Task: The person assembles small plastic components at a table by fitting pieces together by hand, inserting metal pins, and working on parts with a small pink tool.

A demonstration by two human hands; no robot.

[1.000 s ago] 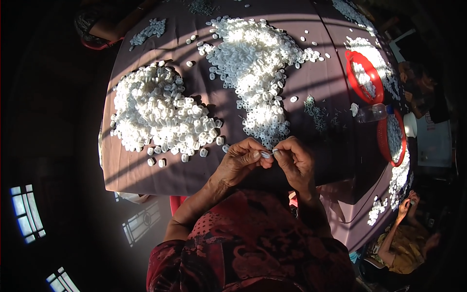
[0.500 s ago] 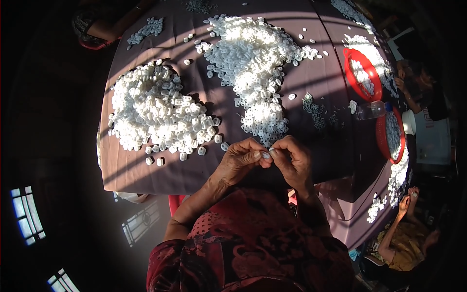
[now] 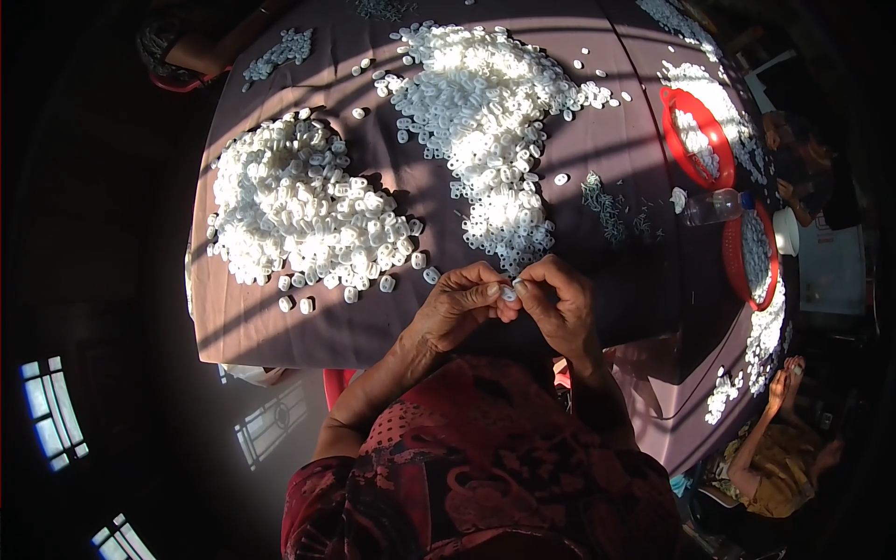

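My left hand (image 3: 459, 304) and my right hand (image 3: 558, 301) meet at the near edge of a round table under a mauve cloth (image 3: 308, 329). Together their fingertips pinch one small white plastic piece (image 3: 509, 293). A big heap of the same white pieces (image 3: 303, 215) lies to the left of my hands. A second heap (image 3: 485, 112) stretches from the table's middle down to just above my fingers. A few loose pieces (image 3: 297, 304) lie near the front left edge.
Two red baskets (image 3: 693, 135) (image 3: 754, 261) holding white pieces sit at the right, with a clear plastic bottle (image 3: 714, 205) between them. Small greenish bits (image 3: 602, 201) lie right of the middle heap. Another person's hand (image 3: 779, 383) works at lower right, and another person's arm (image 3: 201, 51) rests at far left.
Both hands stay together on the small white piece, with only slight finger movement. The heaps have not moved.
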